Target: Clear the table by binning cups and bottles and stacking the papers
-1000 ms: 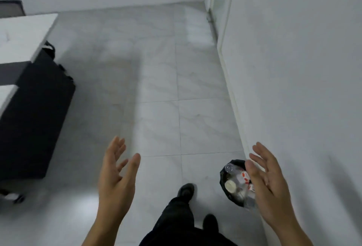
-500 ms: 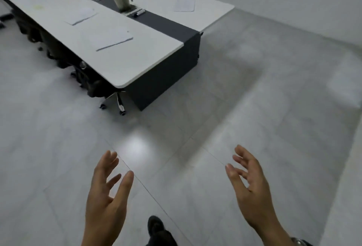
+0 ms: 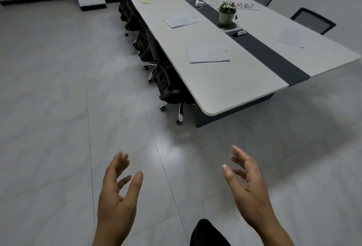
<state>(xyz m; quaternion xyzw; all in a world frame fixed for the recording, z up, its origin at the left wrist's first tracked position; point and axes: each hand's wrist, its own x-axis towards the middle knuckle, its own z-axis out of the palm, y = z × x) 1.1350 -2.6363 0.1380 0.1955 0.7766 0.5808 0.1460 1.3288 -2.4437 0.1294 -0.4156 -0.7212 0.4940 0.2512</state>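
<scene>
Looking down at a grey tiled floor [image 3: 58,89], we see a long white counter [image 3: 225,81] running away from us, with a dark strip [image 3: 274,56] down its middle. Black office chairs [image 3: 170,87] are tucked under the counter's left edge, and more chairs [image 3: 313,20] stand along its far right edge.

On the counter's dark strip, about midway along, sits a pale plant pot [image 3: 226,17] holding a small green plant [image 3: 227,6].

The papers are spread out on the counter, well apart from one another. A white stack [image 3: 207,55] lies flat on the left half, nearest the counter's rounded end. A second stack [image 3: 180,21] lies further up the same half, level with the pot. A single sheet [image 3: 291,36] lies on the right half, across the strip.

Our left grip [image 3: 117,193] and right grip [image 3: 246,187] hang over the floor, short of the counter's near end, fingers spread and loosely bent, palms facing each other, holding nothing.

Dark markers [image 3: 240,32] lie on the strip just beside the pot, and a yellow note [image 3: 145,1] sits further up the left half.
</scene>
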